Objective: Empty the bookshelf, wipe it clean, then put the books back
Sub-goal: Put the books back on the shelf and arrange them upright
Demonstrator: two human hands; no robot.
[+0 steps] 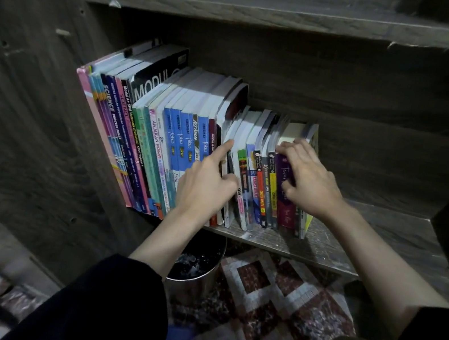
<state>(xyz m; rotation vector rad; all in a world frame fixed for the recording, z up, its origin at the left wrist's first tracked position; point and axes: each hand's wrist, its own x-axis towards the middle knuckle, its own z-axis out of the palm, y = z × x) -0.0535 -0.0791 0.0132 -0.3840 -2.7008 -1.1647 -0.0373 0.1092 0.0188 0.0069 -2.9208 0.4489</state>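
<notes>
A dark wooden bookshelf (386, 234) holds a row of upright books (163, 135), leaning left, from the left wall to about the middle. My left hand (205, 184) reaches into the row, its forefinger stretched along the top of a white book and its thumb pressed on the spines. At the row's right end, the fingers of my right hand (308, 181) are hooked over the top of a purple book (284, 198) and its neighbours. A thin yellow-edged book (308, 223) stands last on the right.
The right part of the shelf board is bare and scuffed. Another shelf (274, 14) runs above. Below the board stands a metal bin (193, 269) with a dark liner, on a patterned red and white rug (276, 313).
</notes>
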